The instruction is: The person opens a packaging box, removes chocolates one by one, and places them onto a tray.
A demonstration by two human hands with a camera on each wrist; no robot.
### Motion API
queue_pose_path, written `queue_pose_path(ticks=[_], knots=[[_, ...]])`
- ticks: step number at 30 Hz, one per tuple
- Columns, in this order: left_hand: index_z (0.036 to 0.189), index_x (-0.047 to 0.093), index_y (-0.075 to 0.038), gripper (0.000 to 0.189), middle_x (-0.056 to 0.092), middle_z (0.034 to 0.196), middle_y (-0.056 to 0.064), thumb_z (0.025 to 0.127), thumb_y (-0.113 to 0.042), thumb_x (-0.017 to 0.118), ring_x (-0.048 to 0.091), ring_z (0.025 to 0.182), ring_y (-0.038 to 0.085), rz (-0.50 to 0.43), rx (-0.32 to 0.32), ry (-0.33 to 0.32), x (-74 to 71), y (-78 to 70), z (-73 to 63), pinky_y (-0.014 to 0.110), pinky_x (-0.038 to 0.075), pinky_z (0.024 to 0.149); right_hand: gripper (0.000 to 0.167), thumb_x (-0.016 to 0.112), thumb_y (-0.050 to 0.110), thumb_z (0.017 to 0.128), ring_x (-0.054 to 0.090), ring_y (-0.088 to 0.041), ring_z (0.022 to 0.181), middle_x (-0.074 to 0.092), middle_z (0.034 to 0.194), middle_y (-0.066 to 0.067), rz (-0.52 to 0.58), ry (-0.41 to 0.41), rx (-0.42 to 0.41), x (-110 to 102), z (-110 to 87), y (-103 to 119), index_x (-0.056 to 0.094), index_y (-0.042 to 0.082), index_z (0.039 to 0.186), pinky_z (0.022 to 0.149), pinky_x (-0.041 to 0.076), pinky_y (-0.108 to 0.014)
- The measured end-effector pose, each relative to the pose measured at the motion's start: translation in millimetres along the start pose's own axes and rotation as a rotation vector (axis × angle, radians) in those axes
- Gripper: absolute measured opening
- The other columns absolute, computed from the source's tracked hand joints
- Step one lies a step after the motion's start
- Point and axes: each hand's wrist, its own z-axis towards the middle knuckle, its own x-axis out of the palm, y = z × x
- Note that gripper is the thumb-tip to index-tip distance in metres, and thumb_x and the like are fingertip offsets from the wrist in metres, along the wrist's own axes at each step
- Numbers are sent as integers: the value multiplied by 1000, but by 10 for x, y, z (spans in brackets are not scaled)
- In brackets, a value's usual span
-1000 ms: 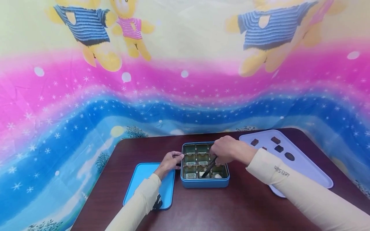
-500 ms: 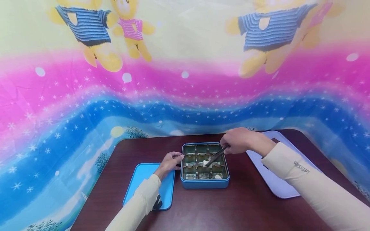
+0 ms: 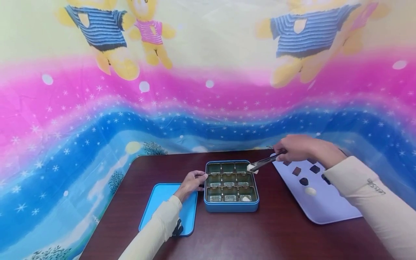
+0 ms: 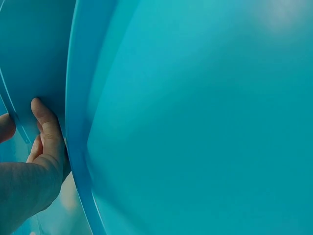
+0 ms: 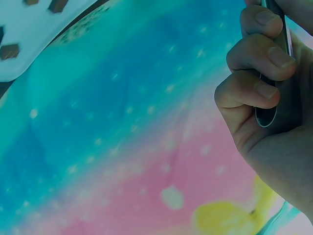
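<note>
My right hand (image 3: 299, 147) grips dark tongs (image 3: 268, 160), their tips holding a small white piece (image 3: 250, 168) over the far right corner of a blue box (image 3: 231, 207). In the right wrist view, curled fingers (image 5: 261, 56) wrap the tongs' handle. The box has a gold insert divided into several square compartments; a white piece (image 3: 246, 198) lies in the front right one. My left hand (image 3: 191, 182) rests against the box's left side, fingertips at the rim. In the left wrist view, a fairly straight digit (image 4: 46, 122) lies along the box's wall.
A light blue lid (image 3: 159, 213) lies left of the box, under my left forearm. On the right stands a lavender tray (image 3: 320, 215) with several dark pieces (image 3: 296, 171) and a pale round piece (image 3: 310, 190), partly hidden by my right arm. A printed cloth (image 3: 208, 119) hangs behind the table.
The tongs have lifted a white piece out of the front middle compartment and carried it up to the box's far right corner. My right hand has moved right and away; my left hand stays put.
</note>
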Motion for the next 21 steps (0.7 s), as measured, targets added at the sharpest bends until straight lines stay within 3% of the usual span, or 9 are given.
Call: queue_pose_path(ticks=[9,21], knots=[[135,52,6,46,63,123,20,100,-23,63,66,105,28,-3,3,-4,4,0,20,40,61,78,19,66,29,96,45,-11,62,50,68,6,-3,-53,107,58,-359,-574,59,20,81,58,36,-30],[134,52,5,46,63,121,19,100,-22,63,66,104,26,-10,2,-12,7,16,29,40,61,79,22,72,24,90,40,-10,60,45,67,7,-36,-102,191,356,-826,-1277,57,20,75,56,34,-26]])
